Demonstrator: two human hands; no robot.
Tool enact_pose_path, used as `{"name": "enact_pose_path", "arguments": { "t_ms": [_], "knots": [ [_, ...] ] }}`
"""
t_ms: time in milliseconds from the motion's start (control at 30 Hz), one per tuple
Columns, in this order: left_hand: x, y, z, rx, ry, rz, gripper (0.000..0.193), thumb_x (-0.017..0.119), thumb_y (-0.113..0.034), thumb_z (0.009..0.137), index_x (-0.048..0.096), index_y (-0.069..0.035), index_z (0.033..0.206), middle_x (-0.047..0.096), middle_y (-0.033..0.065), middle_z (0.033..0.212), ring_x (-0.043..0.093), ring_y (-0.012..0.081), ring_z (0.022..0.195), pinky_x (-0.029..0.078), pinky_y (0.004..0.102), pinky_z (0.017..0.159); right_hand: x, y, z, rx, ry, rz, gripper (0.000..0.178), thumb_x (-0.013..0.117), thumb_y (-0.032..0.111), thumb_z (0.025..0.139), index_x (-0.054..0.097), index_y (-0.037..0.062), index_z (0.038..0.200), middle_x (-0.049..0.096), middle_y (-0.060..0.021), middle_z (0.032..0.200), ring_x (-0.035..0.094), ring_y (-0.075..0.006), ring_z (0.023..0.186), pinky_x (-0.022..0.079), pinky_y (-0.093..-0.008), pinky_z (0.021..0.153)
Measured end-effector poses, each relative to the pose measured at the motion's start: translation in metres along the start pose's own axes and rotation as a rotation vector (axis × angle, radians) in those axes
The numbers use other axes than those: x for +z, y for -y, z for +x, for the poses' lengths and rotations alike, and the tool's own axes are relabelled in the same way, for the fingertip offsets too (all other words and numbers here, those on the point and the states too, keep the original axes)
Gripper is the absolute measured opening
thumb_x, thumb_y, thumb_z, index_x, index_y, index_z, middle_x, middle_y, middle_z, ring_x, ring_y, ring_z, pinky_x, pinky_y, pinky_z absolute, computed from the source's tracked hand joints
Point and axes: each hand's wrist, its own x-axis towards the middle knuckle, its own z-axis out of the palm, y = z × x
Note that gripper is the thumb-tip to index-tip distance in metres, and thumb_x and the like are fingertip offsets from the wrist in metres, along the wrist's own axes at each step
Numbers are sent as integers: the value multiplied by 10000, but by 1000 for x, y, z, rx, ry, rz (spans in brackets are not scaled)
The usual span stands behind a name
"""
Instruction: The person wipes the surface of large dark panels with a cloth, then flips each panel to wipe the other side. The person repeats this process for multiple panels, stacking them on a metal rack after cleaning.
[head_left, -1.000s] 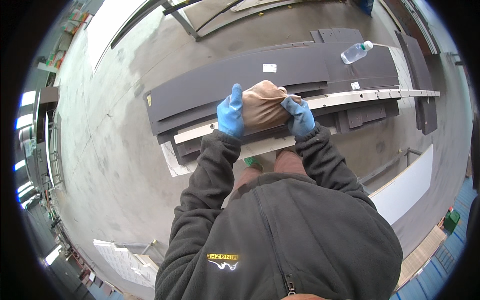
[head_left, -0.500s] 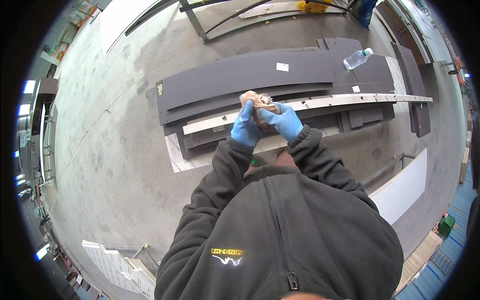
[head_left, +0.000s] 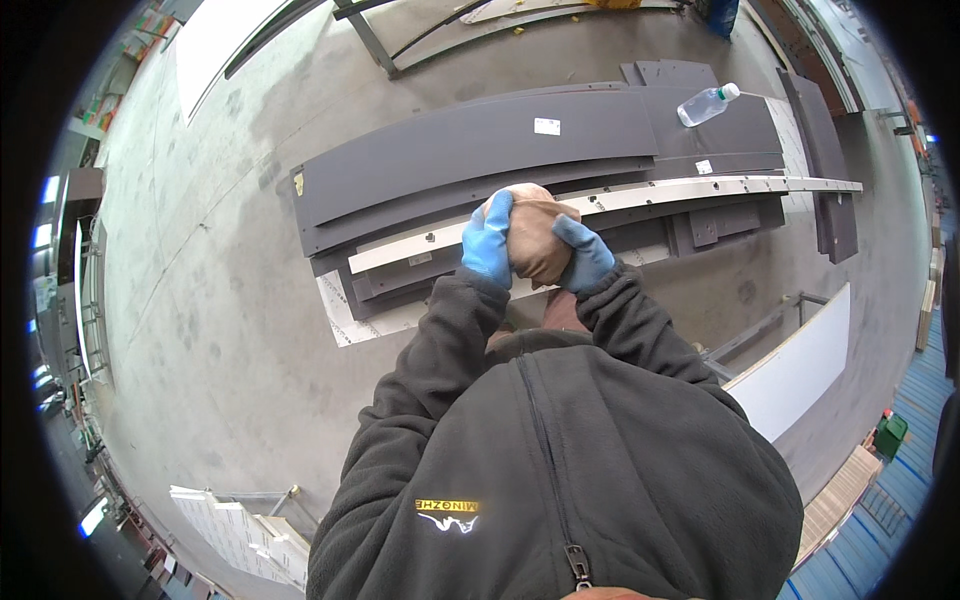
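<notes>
A beige cloth, bunched into a rounded bundle, is between my two blue-gloved hands in front of my body. My left hand wraps round its left side with the thumb on top. My right hand grips it from the right, its fingers partly hidden behind the bundle. Whether anything is inside the cloth I cannot tell. Beyond it lies a stack of dark grey panels. A long white strip with small dark fittings runs across the stack, passing behind the cloth.
A clear plastic bottle lies on the panels at the right. A dark narrow board lies farther right. White panels lean on frames at lower right and lower left. A metal rack stands at the far side.
The cloth has gone from crumpled to a larger, rounder bundle. My hands have moved apart to its two sides, and the right one has turned. The view has shifted slightly.
</notes>
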Motion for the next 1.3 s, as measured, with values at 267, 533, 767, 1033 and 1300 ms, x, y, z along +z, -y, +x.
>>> {"name": "enact_pose_path", "arguments": {
  "t_ms": [267,533,767,1033,1300],
  "knots": [
    [49,37,92,-26,-41,241,626,532,-561,1075,596,13,1316,698,159,1158,726,262,948,647,391,822,-62,72,10,-63,-198,151,554,642,251,1038,461,-11,1491,582,-193,1443,612,-337,1304,520,-523,1118],
    [120,79,148,-105,-260,339,787,639,-420,1059,302,23,1615,437,238,1600,506,300,1399,486,399,1095,-170,179,2,-223,-257,156,314,597,168,1069,565,24,1346,683,-182,1156,736,-315,920,644,-416,685],
    [192,141,196,-38,45,245,688,577,-389,1097,335,2,1609,410,181,1623,436,258,1459,358,375,1221,-203,223,21,-285,-277,107,363,622,143,1051,549,28,1387,688,-157,1198,734,-247,958,646,-359,739],
    [233,139,287,-43,-170,427,856,710,-380,1011,274,31,1622,361,224,1639,392,323,1497,331,420,1238,-260,273,0,-442,-454,281,440,642,252,1044,534,22,1403,639,-218,1238,714,-339,927,618,-433,660],
    [368,204,410,385,375,810,1442,1013,-363,584,133,61,1645,310,262,1657,324,332,1542,264,402,1286,-352,319,-87,-740,-600,246,581,696,289,1012,481,-1,1467,610,-231,1325,670,-386,1082,583,-481,777]
  ]
}}
